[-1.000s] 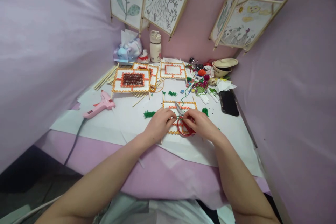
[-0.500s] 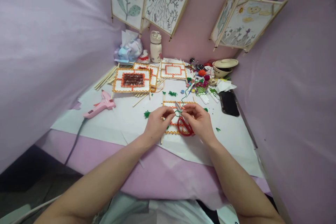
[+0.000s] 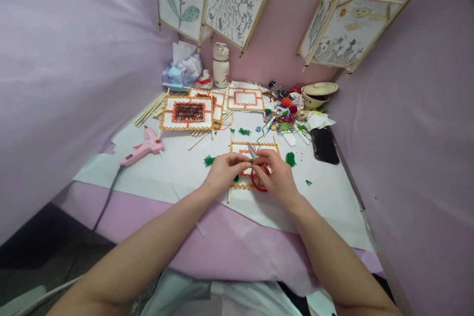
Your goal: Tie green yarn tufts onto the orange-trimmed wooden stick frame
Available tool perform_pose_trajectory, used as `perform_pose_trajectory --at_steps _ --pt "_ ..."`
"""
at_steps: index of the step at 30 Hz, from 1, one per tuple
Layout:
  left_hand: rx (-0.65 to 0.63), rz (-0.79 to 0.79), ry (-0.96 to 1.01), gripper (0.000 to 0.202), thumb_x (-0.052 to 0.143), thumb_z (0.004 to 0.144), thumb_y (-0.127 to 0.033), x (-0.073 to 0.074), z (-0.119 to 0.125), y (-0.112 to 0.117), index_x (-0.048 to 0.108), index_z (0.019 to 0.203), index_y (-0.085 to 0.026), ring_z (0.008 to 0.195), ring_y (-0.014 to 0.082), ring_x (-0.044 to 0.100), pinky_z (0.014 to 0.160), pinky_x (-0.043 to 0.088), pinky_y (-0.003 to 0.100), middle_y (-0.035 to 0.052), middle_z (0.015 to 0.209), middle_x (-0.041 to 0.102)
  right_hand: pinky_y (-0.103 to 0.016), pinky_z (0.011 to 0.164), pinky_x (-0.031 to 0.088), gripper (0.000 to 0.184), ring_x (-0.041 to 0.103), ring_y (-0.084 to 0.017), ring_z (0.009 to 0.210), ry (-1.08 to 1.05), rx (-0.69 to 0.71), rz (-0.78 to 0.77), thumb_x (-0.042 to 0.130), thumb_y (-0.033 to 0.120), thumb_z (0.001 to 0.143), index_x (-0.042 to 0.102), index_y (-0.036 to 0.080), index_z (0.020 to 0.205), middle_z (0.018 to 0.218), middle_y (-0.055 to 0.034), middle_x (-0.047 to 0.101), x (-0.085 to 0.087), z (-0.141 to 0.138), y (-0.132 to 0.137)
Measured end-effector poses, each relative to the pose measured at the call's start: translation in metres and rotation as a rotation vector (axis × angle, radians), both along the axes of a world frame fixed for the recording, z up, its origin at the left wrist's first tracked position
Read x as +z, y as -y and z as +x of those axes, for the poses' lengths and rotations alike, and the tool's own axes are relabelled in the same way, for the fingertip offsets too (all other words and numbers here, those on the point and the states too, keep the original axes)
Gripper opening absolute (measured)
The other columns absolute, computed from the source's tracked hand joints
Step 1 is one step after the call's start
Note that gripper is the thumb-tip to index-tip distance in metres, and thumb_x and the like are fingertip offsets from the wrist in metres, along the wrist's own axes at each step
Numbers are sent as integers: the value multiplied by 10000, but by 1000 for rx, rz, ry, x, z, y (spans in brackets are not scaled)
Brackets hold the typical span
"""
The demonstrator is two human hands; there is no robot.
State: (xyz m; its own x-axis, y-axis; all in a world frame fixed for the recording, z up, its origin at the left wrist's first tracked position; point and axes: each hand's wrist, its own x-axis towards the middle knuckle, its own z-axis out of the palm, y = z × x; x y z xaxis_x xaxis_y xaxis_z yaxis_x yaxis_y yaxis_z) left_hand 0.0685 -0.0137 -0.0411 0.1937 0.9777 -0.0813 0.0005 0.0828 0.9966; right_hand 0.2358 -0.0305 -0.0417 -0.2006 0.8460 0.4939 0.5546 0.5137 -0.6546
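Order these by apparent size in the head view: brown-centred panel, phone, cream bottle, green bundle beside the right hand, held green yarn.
1. Brown-centred panel
2. Phone and cream bottle: alike in size, so unranked
3. Green bundle
4. Held green yarn, judging only its visible part

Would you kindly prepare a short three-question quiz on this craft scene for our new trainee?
1. Multiple choice: What do the left hand and right hand hold between their fingertips?
A) a white bottle
B) green yarn
C) a paper tissue

2. True or false: The pink glue gun lies to the left of the black phone.

3. Open question: Which cutting tool lies over the orange-and-yellow trimmed frame by the hands?

Key: 1. B; 2. True; 3. The red-handled scissors.
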Motion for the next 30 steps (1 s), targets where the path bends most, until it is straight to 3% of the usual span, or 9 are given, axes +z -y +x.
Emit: perform_pose_trajectory --at_steps 4,13,21,30 --pt "-58 -19 34 211 699 739 -339 -6 -1 -3 685 817 -144 689 116 548 666 415 254 26 761 649 -366 840 481 238 663 -217 908 14 19 11 589 232 882 518 242 1109 883 -26 717 -1 -1 1" --pt "-88 -9 172 202 664 768 -338 -4 5 1 599 841 -161 652 88 453 633 361 220 -27 721 529 -293 685 474 179 628 -158 708 -257 -65 -222 601 236 851 532 217 1014 854 -14 718 4 -5 2" --pt "-110 -37 109 203 673 754 -338 -1 4 0 615 815 -153 681 97 493 665 387 228 -9 760 578 -322 782 496 223 664 -178 849 -160 -122 5 588 178 855 546 232 1067 895 -15 708 0 -7 6" --pt "-130 -139 164 209 692 741 -327 -4 2 0 679 837 -142 688 110 554 673 432 241 31 787 642 -324 755 531 277 641 -172 828 -107 -61 116 589 144 855 546 247 1109 900 -20 682 -1 -8 4"
